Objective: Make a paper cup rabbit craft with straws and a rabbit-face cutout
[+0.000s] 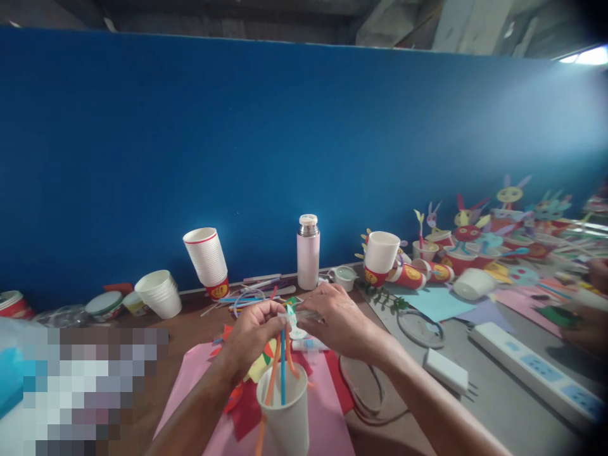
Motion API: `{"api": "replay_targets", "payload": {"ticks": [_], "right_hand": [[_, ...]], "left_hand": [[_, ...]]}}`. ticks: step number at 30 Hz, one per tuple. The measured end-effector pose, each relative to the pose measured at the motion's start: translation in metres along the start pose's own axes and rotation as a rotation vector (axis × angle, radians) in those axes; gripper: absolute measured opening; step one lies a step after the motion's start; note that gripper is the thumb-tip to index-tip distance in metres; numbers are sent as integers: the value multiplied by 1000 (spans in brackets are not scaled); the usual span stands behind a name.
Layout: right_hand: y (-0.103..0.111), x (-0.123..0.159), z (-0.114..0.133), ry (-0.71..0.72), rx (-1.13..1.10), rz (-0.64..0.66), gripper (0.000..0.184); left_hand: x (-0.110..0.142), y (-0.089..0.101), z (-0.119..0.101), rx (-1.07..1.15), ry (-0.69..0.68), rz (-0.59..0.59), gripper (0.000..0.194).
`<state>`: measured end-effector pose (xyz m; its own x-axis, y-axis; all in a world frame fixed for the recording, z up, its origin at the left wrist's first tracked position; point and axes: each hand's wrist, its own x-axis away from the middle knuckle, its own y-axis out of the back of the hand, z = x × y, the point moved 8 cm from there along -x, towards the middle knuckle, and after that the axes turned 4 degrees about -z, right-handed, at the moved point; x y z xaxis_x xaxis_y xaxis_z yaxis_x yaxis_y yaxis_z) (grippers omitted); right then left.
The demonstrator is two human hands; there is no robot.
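A white paper cup [285, 411] stands in front of me on pink paper [187, 380]. Out of it rise a blue straw [283, 373] and orange strips [272, 380], one of which hangs outside the cup. At their top, my left hand [254, 332] pinches the upper end of the blue straw. My right hand [335, 313] is close beside it, fingers bent together around something small; a translucent piece shows between the two hands, too blurred to name. Behind and below the fingers lie a white and green item [295, 326] and scraps of red [244, 411] and yellow paper [261, 367].
Along the blue partition [237, 145] stand stacked paper cups [206, 259], a pink thermos [308, 259] and another white cup [381, 253]. To the right are a power strip [541, 373], a charger [445, 370], a cable [375, 411] and several paper-face cups [468, 244]. A blurred person's hand [591, 310] shows far right.
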<state>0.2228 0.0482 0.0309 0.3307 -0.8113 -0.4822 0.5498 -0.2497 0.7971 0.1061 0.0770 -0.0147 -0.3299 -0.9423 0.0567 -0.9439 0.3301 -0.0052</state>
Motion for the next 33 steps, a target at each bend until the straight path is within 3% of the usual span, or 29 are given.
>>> {"api": "replay_targets", "payload": {"ticks": [8,18,24,27,30,33], "right_hand": [[-8,-1,-8,-38,-180,104,23],[-28,-3,-32,-160,-597,224,29],[-37,-6,-44,-223,-752,90,24],[-35,-8,-51,-225,-765,-5,34],[-26,-8,-66,-236,-586,-80,37],[-28,0,-94,-353,-11,61,31]], "left_hand": [[0,-8,7,175,18,171,11],[0,-6,11,308,74,181,10],[-4,-2,13,329,81,132,11],[-9,0,20,413,156,109,12],[-13,8,25,479,198,42,9],[-15,17,25,491,194,-32,8]]}}
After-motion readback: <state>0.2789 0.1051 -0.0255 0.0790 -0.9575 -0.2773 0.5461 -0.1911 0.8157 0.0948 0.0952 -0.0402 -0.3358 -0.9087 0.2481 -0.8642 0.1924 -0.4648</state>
